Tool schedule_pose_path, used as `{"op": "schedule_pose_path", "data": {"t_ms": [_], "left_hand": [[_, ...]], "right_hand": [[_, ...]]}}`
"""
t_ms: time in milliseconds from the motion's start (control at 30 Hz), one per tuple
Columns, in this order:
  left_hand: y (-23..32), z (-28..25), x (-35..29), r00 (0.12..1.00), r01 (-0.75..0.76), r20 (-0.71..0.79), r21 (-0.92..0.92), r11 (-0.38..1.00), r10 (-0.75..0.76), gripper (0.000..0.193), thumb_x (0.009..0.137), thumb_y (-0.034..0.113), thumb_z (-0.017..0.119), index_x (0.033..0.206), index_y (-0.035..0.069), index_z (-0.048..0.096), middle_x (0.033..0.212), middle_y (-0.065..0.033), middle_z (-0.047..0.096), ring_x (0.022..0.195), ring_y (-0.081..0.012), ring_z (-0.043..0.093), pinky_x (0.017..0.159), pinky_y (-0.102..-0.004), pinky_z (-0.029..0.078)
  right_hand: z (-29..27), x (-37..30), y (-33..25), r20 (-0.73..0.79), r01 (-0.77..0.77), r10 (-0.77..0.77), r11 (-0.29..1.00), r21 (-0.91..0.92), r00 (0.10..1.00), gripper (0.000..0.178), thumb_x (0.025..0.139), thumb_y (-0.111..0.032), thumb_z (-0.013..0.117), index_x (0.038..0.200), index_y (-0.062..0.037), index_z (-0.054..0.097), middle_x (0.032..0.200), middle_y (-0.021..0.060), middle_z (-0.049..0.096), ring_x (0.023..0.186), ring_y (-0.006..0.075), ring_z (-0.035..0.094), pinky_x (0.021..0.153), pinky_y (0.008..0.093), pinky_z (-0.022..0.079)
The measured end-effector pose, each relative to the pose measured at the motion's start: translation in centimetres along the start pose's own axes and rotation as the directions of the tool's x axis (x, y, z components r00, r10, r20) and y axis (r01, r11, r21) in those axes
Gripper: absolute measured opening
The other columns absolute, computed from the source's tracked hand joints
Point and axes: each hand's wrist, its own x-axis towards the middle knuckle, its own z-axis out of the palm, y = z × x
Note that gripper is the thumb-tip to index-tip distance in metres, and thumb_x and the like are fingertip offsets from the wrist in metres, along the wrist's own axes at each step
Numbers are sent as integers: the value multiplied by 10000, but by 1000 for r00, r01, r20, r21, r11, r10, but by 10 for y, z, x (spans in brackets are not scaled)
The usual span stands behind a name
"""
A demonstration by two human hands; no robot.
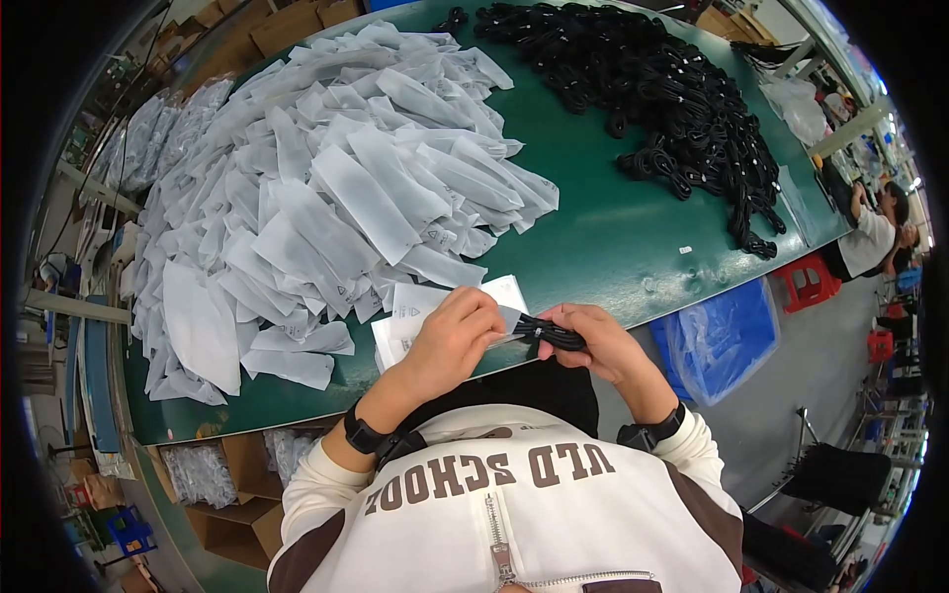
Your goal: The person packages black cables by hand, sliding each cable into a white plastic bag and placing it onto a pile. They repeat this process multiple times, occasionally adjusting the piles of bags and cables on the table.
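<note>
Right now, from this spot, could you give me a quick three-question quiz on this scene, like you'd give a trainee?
1. Which hand holds the cable bundle?
2. True or false: the cable pile lies to the right of the bag pile.
3. The table is: A) blue, B) green, C) red?

Key: 1. The right hand. 2. True. 3. B.

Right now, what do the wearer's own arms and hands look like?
The left hand and right hand are ungloved. Each wrist wears a black band with a chunky dark unit. The cream sleeves have dark brown panels higher up.
</note>
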Motion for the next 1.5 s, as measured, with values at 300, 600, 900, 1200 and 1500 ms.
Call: {"op": "schedule_pose_path", "data": {"t_ms": [300,600,900,1200,1500], "left_hand": [[-1,-7,9,996,59,-73,-26,998,-60,90,886,52,659,939,34,588,1024,-79,602,930,-252,558,857,-336,448],[-18,-81,44,846,251,-109,-783,569,-523,154,1008,178,602,1098,57,634,1089,2,614,959,-95,555,829,-248,448],[-13,-83,16,896,242,-365,-79,967,-254,147,944,53,634,1089,31,641,1024,-49,632,806,-142,606,718,-267,497],[-11,15,1,977,208,21,90,974,-211,212,854,85,736,1019,7,629,953,-98,600,789,-259,619,689,-356,510],[-12,30,-1,980,198,-57,339,920,-190,183,818,80,731,939,42,599,934,-119,561,866,-335,603,729,-429,494]], "right_hand": [[38,9,-2,393,613,-756,14,-790,524,353,869,-2,699,1218,-20,646,1130,125,590,874,176,593,729,269,483],[39,22,-35,245,617,-873,78,-783,422,378,840,-7,729,1205,-42,638,1114,129,567,846,195,608,732,291,496],[-168,51,-116,169,-544,-974,-226,-808,152,507,897,-214,710,1376,-175,548,1183,196,585,939,336,637,783,452,531],[-170,55,-92,-66,-374,-904,-108,-921,423,425,904,-190,684,1295,-55,583,1051,176,679,934,398,650,770,480,524],[-8,11,-34,1,266,-684,282,-922,729,341,927,-94,688,1243,13,615,874,84,634,783,139,588,715,282,479]]}}
